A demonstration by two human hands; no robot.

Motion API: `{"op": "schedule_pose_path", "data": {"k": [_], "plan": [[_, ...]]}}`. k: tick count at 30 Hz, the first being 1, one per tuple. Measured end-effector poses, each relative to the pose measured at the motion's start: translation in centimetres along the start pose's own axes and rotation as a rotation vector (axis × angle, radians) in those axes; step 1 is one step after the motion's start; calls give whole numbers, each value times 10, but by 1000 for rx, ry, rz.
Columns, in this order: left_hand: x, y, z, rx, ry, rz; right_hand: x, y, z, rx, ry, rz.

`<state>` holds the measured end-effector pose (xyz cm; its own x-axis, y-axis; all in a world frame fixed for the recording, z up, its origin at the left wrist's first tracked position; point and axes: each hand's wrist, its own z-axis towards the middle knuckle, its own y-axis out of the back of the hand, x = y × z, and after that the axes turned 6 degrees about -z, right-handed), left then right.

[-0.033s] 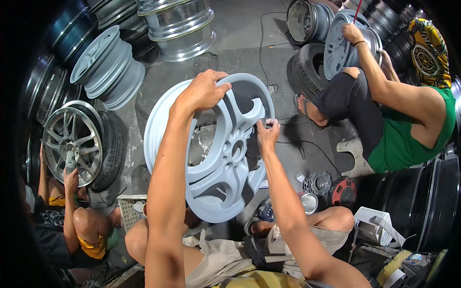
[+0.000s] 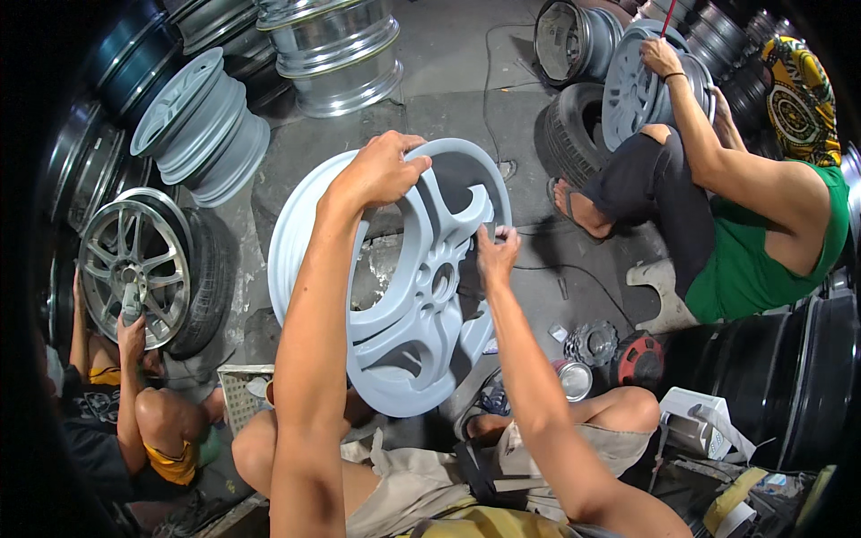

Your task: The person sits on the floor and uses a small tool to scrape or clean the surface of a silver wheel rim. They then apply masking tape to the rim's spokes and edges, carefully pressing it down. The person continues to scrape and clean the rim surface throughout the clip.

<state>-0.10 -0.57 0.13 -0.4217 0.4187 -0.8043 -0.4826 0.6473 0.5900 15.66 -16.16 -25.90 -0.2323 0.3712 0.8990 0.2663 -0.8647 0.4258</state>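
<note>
Left fingers [image 2: 420,164] are clamping a matte-grey wheel [image 2: 430,309] at its upper edge [image 2: 459,144]; right fingers [image 2: 509,238] are pinching a dark block [image 2: 490,230] beside a curved spoke [image 2: 461,216].

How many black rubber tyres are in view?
2: one treaded black rubber tyre at upper right; another black rubber tyre at left, partly behind the shiny silver spoked metal wheel. More may be hidden among the stacked metal wheels.

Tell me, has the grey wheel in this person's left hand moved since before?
No: the grey wheel shows no clear shift against the tyre at upper right.
</note>
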Motion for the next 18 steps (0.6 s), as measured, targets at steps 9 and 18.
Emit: {"op": "schedule_pose_path", "data": {"k": [9, 18], "plan": [[-6, -2, -2, -5, -29, 6, -31, -9, 2, 51, -134, 110], [8, 4, 3, -20, -26, -37, 7, -4, -2, 69, -187, 174]]}}
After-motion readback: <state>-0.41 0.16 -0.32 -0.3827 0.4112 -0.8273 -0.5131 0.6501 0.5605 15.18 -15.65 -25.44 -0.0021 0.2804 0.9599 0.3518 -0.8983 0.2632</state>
